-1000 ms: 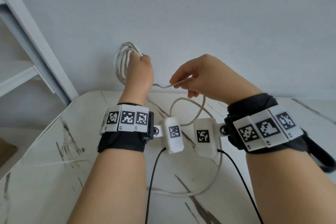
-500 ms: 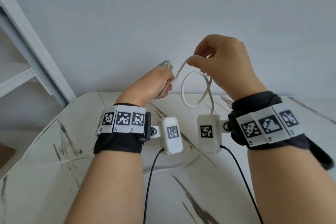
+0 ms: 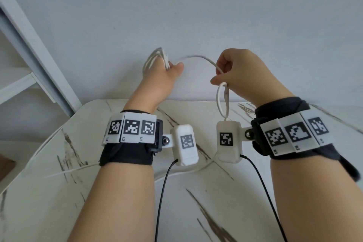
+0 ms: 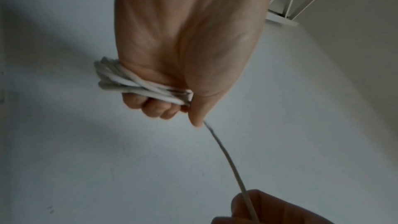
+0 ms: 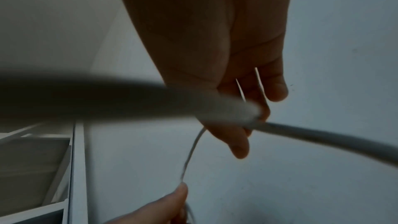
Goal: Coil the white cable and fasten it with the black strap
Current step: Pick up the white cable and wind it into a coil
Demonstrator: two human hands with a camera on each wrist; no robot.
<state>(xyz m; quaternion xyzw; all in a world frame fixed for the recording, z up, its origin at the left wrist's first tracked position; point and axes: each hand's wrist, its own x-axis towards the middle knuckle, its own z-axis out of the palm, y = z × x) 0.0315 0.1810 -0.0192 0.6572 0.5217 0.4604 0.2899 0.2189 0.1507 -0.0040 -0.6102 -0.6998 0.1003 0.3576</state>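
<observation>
1. Nearest, the marble table (image 3: 49,202) carries a slack run of the white cable (image 3: 198,58), lying across it under both wrists.
2. Above the table's far edge, the right hand (image 3: 241,76) has fingers curled round the cable, a small loop hanging below it toward the table.
3. Level with it, to its left above the table, the left hand (image 3: 163,78) is fisted on several gathered coils.
4. A single strand arcs between the hands, in front of the wall (image 3: 196,6) behind the table.
</observation>
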